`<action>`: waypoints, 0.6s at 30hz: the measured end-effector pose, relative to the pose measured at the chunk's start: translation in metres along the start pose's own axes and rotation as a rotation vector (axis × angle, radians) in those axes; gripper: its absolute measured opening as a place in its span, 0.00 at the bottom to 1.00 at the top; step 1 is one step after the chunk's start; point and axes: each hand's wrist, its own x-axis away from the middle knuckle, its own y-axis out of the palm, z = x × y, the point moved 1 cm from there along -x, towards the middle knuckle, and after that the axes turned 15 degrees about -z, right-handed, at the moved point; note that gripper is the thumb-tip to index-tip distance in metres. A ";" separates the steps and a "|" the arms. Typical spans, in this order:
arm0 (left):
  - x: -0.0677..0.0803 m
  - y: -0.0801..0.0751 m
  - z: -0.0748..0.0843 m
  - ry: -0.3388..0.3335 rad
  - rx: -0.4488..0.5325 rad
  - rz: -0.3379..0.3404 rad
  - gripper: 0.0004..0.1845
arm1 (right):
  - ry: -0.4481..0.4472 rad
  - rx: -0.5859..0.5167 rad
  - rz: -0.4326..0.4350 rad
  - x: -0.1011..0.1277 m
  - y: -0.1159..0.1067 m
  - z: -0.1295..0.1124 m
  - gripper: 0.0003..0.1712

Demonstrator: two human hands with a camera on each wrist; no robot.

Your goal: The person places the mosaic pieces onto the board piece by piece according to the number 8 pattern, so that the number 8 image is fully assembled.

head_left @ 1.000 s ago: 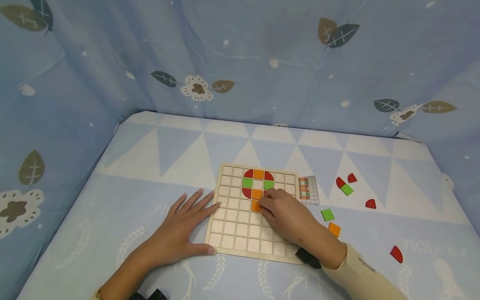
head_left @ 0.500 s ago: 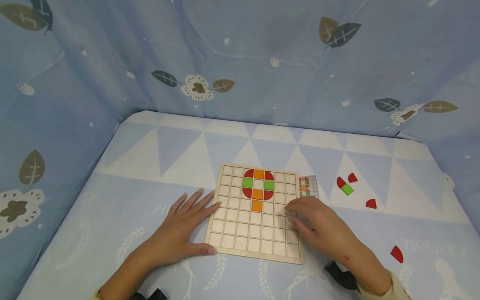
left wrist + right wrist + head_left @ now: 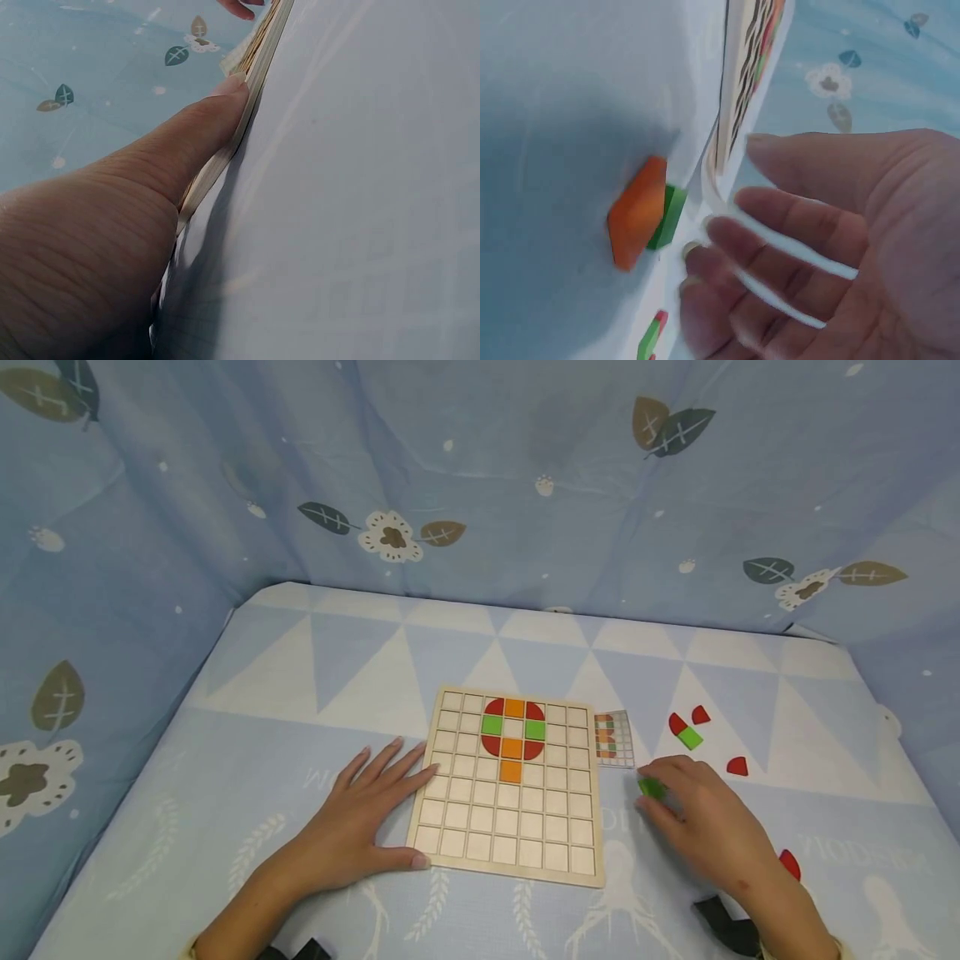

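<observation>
The wooden board (image 3: 507, 797) lay flat on the worktop (image 3: 247, 752). It looked square, its sides running near to far, turned slightly. The left hand (image 3: 356, 835) was spread out, touching its left edge. The right hand (image 3: 701, 818), fingers loose and apart, had moved right, from the board's edge to a green tile (image 3: 651, 788).

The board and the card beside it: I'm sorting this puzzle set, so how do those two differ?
The board is much larger than the card. The board looks like pale wood with a visible thickness, while the card looks thin and flat. The board's colours come from tiles set in its squares; the card's seem to be printed. Both carry a grid with coloured shapes on part of it.
</observation>
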 end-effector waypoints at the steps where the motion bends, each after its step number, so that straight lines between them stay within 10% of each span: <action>1: 0.000 0.000 0.000 -0.002 0.002 0.000 0.58 | 0.012 0.013 -0.002 0.000 0.000 0.001 0.24; 18: 0.000 -0.001 0.002 -0.011 0.006 -0.005 0.58 | -0.010 0.032 -0.088 -0.002 0.000 0.015 0.24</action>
